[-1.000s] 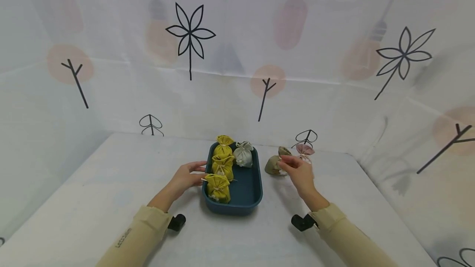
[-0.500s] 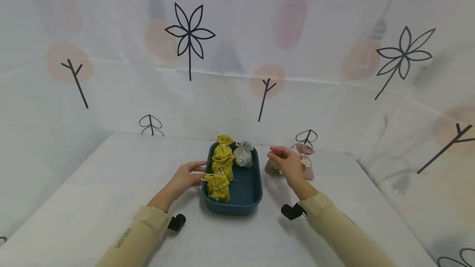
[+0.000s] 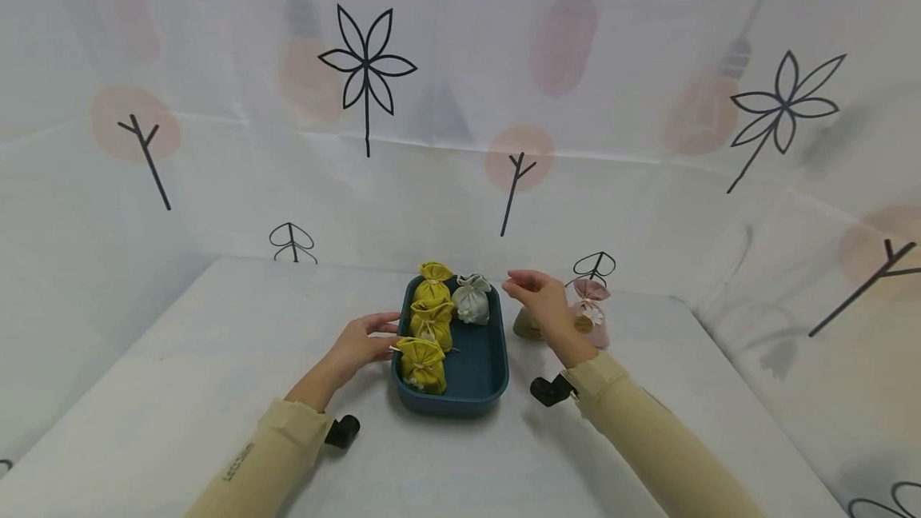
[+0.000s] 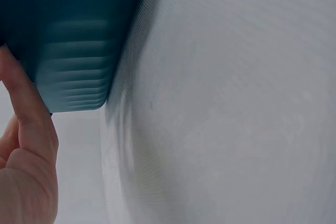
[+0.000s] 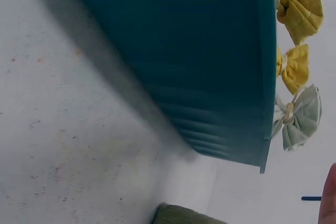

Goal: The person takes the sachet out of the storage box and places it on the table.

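Note:
A dark teal tray [image 3: 471,366] stands on the table with several drawstring pouches in it. Three yellow pouches [image 3: 432,322] line its left side, and a pale grey pouch [image 3: 472,300] sits at the back right. My left hand [image 3: 363,342] rests its fingers against the tray's left wall. Right of the tray, my right hand [image 3: 547,306] is raised with fingertips close together and nothing visible between them. An olive pouch [image 3: 528,326] stands behind it, its top hidden by the hand. A pink pouch [image 3: 592,314] with a white flower stands to its right.
White cloth covers the table [image 3: 237,390], and a printed cloth backdrop [image 3: 432,190] hangs close behind the tray. A black wrist mount [image 3: 550,390] juts from below the right sleeve, another [image 3: 342,432] from the left.
My right hand has moved left, from the top of the olive pouch toward the tray's back right corner. The olive pouch has stayed on the table. My left hand and the tray have not moved.

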Tool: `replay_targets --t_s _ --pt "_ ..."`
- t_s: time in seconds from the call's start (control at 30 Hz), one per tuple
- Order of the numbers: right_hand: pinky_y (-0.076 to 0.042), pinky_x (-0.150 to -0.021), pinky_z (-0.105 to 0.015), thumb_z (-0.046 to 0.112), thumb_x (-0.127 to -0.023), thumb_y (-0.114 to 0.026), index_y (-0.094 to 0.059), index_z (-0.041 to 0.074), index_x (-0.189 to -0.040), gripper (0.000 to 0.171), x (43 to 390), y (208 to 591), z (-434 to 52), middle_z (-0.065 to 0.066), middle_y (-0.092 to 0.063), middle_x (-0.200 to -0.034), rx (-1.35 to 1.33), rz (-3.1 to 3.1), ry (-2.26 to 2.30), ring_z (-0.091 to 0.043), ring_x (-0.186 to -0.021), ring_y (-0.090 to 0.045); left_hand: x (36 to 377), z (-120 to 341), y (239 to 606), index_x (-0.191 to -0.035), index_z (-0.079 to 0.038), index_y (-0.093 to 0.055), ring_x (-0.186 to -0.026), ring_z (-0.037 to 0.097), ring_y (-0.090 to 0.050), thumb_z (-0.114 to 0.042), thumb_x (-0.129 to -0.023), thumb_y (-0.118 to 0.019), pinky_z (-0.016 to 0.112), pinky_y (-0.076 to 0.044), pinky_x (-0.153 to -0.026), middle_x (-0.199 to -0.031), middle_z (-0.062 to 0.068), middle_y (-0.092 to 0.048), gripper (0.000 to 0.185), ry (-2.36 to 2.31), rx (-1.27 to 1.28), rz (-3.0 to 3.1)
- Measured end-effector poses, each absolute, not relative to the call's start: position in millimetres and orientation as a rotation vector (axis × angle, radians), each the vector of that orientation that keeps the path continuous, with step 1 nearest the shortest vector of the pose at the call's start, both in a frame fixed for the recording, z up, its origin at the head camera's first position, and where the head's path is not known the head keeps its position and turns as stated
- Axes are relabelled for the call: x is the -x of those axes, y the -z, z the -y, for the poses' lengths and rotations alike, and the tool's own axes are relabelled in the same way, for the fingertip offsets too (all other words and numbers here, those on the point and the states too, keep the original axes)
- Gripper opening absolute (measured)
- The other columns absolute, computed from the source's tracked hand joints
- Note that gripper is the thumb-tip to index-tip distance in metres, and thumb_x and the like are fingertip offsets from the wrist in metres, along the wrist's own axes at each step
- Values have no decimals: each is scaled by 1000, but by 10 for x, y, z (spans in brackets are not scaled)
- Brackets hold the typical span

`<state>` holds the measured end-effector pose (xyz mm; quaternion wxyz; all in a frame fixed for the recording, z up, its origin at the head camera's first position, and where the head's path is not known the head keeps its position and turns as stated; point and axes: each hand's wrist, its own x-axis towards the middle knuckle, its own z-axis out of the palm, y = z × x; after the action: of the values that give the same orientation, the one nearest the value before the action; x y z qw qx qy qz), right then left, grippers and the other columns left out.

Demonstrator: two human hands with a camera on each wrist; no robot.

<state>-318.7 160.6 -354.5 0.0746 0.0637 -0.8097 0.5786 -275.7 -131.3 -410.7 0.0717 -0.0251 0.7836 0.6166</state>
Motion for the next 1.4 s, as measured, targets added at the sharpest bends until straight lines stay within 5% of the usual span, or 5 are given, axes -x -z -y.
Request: replay_targets --t_s 1.4 --pt "-43 -96 -42 8 -83 -70 -61 0 -118 38 3521 3371 -1251 -16 -61 -113 -215 2704 -1692 -29 -107 -55 2756 1319 4077 -132 -12 -53 -82 16 -64 -8 -86 -66 31 -55 -73 -118 14 -56 48 -1864 93 -2334"
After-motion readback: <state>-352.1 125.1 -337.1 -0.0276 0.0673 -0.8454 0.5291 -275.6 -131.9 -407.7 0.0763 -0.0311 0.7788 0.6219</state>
